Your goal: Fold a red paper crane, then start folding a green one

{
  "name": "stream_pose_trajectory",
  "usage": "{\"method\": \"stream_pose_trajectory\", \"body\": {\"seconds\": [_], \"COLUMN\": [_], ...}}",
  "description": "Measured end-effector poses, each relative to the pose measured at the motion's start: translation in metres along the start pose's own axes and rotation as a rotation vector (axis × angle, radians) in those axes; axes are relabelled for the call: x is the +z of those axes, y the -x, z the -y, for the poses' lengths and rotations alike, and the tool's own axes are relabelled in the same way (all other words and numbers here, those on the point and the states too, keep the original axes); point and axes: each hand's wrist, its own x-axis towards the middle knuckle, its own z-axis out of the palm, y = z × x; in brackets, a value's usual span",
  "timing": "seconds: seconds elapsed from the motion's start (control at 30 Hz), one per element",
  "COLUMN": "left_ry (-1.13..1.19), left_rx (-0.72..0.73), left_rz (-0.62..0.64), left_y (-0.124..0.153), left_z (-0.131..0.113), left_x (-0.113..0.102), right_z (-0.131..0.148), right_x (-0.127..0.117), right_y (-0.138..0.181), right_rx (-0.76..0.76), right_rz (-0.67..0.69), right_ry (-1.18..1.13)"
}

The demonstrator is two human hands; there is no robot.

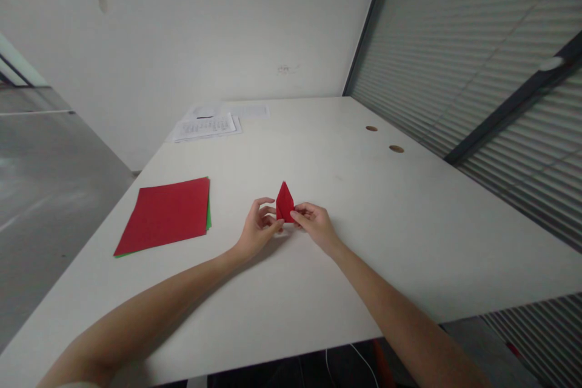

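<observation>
A small piece of folded red paper (285, 203), pointed at the top like an origami shape, is held up just over the white table (345, 176). My left hand (260, 225) grips its lower left edge, thumb in front and the other fingers curled beside and behind it. On the opposite side, my right hand (316, 224) pinches the lower right edge between thumb and fingers. The parts of the fingers behind the paper are hidden.
To the left lies a stack of red sheets (168, 215) with green paper (209, 218) peeking out beneath. Printed papers (207, 126) rest at the far left. Two round holes (396, 149) pierce the tabletop near the window blinds (454, 60). White cables (364, 364) hang below the front edge.
</observation>
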Motion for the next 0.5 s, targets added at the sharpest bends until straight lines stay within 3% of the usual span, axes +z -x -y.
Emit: {"method": "stream_pose_trajectory", "body": {"seconds": [0.27,0.5], "left_ry": [-0.052,-0.063], "left_rx": [0.025,0.159], "left_rz": [0.020,0.047], "left_y": [-0.002,-0.004], "left_z": [0.006,0.011], "left_x": [-0.004,-0.009], "right_z": [-0.002,-0.001], "right_x": [0.002,0.003], "right_y": [-0.001,-0.001], "right_rx": [0.005,-0.025], "right_rz": [0.013,0.061], "right_ry": [-0.032,-0.018]}}
